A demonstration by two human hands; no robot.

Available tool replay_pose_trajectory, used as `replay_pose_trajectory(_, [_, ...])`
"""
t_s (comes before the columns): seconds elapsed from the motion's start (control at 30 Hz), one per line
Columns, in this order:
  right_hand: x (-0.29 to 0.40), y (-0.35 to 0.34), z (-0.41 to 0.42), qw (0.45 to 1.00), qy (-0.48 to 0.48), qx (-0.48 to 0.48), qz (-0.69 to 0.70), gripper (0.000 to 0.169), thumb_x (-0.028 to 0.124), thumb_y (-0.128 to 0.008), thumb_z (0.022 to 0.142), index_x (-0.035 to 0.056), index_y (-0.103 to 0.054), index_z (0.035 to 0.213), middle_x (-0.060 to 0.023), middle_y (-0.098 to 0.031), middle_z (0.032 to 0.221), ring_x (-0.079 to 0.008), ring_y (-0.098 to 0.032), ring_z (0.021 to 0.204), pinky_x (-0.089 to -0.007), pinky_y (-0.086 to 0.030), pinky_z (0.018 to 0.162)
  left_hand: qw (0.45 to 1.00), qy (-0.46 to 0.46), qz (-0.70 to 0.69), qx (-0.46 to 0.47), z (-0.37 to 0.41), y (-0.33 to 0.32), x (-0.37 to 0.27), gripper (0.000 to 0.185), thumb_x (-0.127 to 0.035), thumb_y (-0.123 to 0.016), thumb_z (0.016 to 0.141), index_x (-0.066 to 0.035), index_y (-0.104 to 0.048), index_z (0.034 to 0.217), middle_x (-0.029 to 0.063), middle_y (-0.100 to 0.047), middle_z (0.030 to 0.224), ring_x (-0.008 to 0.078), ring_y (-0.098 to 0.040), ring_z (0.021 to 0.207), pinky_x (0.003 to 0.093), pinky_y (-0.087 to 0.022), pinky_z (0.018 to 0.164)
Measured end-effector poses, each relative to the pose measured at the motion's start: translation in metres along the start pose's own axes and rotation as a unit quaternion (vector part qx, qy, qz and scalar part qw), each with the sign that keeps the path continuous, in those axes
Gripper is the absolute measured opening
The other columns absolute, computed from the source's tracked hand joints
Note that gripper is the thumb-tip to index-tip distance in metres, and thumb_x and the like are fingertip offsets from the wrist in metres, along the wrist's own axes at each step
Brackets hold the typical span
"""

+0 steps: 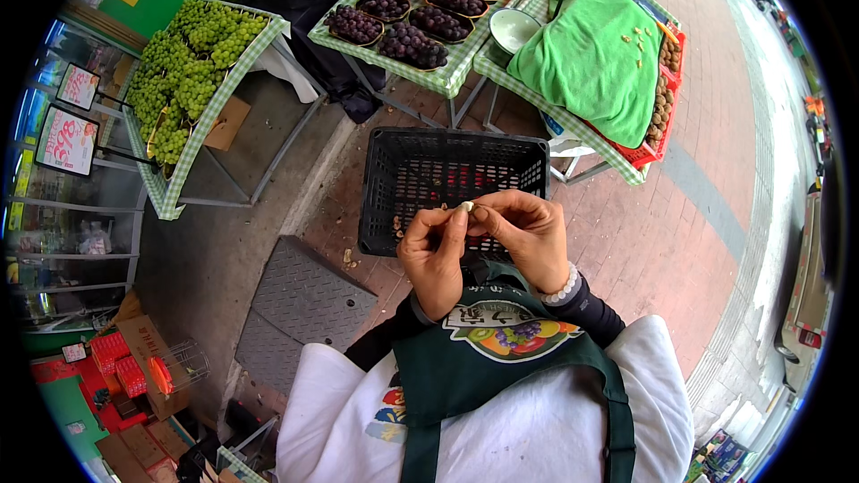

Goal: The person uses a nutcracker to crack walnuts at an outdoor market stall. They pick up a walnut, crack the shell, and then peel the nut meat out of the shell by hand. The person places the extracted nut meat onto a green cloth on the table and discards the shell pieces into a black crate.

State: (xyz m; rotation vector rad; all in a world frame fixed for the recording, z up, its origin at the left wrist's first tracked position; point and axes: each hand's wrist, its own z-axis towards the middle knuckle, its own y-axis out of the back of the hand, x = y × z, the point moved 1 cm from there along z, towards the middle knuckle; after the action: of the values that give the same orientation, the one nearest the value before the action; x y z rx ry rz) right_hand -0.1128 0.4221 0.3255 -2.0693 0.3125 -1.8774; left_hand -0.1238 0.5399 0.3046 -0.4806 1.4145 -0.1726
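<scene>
Both hands meet above a black plastic crate, in front of my dark green apron. My left hand pinches a small pale piece of food, perhaps a nut kernel, between thumb and forefinger. Against its right side, my right hand brings thumb and forefinger together on the same piece or a bit of its skin; the fingers hide which. A white bead bracelet circles the right wrist. Brown shell-like scraps lie in the crate, partly behind the left hand.
Beyond the crate, a checked-cloth table bears trays of dark grapes. Right of it, a green towel partly covers red crates of walnuts, beside an enamel bowl. Green grapes fill a left stand. A metal ramp meets the kerb.
</scene>
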Motion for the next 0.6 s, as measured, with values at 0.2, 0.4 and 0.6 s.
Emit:
replay_pose_trajectory(0.2, [-0.0003,0.0012,-0.0009,1.000,0.008,-0.003,-0.016,0.013,0.003,-0.063,0.084,-0.0054,-0.063,0.095,-0.0064,-0.067,0.084,-0.0101,-0.063,0.076,-0.0208,-0.051,0.069,1.000,0.007,-0.009,-0.011,-0.0024,-0.0015,0.0010,0.005,-0.004,-0.057,0.088,-0.001,-0.059,0.085,-0.0031,-0.050,0.062,0.0000,-0.030,0.047,0.0194,-0.020,0.041])
replay_pose_trajectory(0.4, [0.0027,-0.0021,-0.0023,1.000,0.000,-0.013,-0.006,0.012,0.001,-0.064,0.082,-0.0056,-0.064,0.092,-0.0056,-0.067,0.082,-0.0085,-0.062,0.076,-0.0210,-0.051,0.069,0.999,0.016,-0.032,-0.010,-0.0045,-0.0018,0.0010,0.004,-0.003,-0.057,0.088,-0.001,-0.059,0.086,-0.0023,-0.051,0.064,0.0000,-0.031,0.047,0.0194,-0.020,0.042])
replay_pose_trajectory(0.6, [0.0022,-0.0014,-0.0037,0.996,0.045,-0.028,-0.075,0.008,0.000,-0.065,0.080,-0.0044,-0.064,0.087,-0.0043,-0.066,0.078,-0.0066,-0.061,0.070,-0.0201,-0.050,0.066,0.995,0.079,-0.053,0.018,-0.0041,-0.0002,-0.0027,0.008,-0.007,-0.053,0.092,-0.001,-0.057,0.089,-0.0030,-0.046,0.062,0.0008,-0.028,0.047,0.0197,-0.020,0.042])
